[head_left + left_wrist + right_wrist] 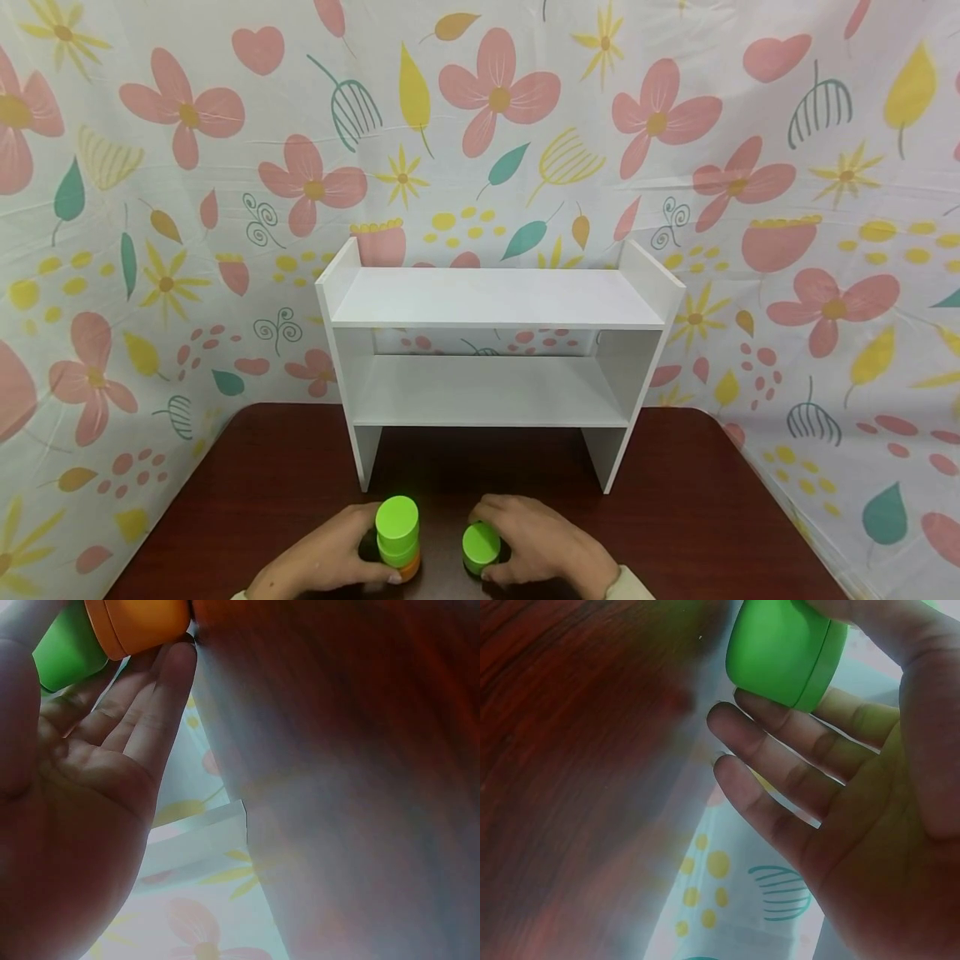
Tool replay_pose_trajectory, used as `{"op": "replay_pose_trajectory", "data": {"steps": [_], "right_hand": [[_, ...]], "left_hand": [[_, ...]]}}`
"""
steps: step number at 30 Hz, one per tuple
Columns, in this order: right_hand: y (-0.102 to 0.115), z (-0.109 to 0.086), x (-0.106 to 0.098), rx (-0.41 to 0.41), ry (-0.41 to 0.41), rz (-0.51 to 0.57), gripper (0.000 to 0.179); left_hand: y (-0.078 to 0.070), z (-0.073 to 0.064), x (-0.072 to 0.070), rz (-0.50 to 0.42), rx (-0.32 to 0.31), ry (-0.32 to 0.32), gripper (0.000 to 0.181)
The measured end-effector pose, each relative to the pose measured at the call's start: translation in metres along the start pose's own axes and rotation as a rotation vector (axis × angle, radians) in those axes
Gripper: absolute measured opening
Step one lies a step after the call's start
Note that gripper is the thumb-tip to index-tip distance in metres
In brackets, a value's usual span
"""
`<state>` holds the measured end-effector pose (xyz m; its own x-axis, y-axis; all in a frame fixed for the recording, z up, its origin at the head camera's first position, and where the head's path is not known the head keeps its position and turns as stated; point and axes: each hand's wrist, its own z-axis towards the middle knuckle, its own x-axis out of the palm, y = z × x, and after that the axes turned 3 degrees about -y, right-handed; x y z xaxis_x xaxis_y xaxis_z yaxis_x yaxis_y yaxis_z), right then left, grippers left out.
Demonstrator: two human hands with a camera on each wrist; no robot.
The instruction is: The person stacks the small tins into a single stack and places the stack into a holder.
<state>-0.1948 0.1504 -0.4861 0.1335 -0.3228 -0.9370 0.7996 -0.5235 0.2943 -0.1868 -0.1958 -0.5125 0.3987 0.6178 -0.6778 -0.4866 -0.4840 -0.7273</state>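
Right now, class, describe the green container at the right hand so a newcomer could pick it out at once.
Find the white shelf unit on the dark table, then look in front of it, to the person's right hand. That hand holds the small round green container. Unlike the green-and-orange stack in the left hand, it shows only green.

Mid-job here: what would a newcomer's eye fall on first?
Probably the white shelf, standing mid-picture on the dark table before a flowered cloth. Next, the bright jars in front of it: the left hand holds a green jar stacked on an orange jar, the right hand a lone green jar.
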Motion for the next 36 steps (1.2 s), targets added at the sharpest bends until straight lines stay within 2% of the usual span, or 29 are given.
{"op": "replay_pose_trajectory", "data": {"steps": [19, 36], "right_hand": [[0.002, 0.003, -0.004, 0.003, -0.012, -0.001, 0.045], [0.005, 0.006, -0.013, 0.016, -0.026, 0.022, 0.048]], "left_hand": [[0.0, 0.0, 0.001, -0.007, 0.021, -0.004, 0.059], [0.001, 0.0, 0.0, 0.005, 0.007, -0.004, 0.062]]}}
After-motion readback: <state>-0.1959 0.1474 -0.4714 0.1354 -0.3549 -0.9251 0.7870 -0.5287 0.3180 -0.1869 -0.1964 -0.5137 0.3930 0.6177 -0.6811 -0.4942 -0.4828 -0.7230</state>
